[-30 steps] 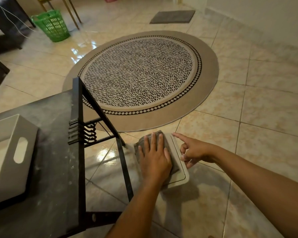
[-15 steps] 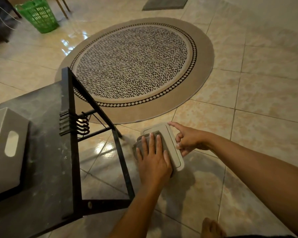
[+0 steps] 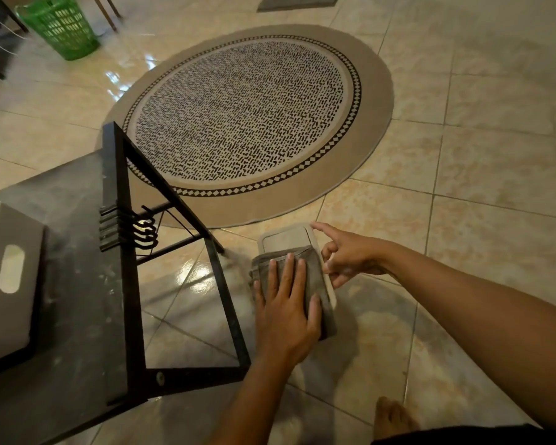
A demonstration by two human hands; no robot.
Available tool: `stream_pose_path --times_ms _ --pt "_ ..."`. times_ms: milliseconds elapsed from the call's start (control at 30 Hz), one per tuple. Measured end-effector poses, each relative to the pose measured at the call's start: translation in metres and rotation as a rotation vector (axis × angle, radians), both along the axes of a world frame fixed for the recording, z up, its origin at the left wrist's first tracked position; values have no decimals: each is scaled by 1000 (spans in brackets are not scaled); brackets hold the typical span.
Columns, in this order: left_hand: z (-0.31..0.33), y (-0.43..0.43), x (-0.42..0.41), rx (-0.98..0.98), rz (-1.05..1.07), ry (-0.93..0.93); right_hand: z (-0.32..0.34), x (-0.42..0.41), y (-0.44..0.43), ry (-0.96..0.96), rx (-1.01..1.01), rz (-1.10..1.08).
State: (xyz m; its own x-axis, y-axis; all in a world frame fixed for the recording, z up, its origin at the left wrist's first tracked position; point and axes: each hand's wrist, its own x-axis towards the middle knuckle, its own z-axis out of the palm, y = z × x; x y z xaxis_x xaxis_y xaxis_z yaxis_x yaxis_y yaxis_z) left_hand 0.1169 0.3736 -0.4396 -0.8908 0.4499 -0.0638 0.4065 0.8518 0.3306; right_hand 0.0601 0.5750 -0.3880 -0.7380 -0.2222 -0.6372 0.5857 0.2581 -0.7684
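One left hand (image 3: 286, 306) lies flat, fingers straight, pressing one grey cloth (image 3: 315, 273) onto one beige lid (image 3: 286, 240) on the tiled floor, lower centre of the frame. One right hand (image 3: 350, 256) rests at the lid's right edge, index finger straight toward the far corner and the others curled; I cannot tell whether it pinches the edge. Since half a second ago the cloth and left hand have slid toward the near end, baring more of the lid's far end. Outward: one bare foot (image 3: 394, 419) at the bottom right, one round rug (image 3: 238, 117) at upper centre. One grey box (image 3: 10, 284) sits on the dark table (image 3: 71, 316) at the left edge, and one green basket (image 3: 61, 27) stands upper left; neither container's inside shows.
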Motion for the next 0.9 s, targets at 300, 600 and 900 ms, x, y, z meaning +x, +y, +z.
stream_pose_path --times_ms 300,600,900 --pt "4 19 -13 -129 39 5 -5 1 4 -41 -52 34" --pt "4 30 -13 -118 -76 14 -6 -1 -2 -12 -34 46" --pt "4 17 -7 -100 5 -3 -9 0 0 -21 -42 23"
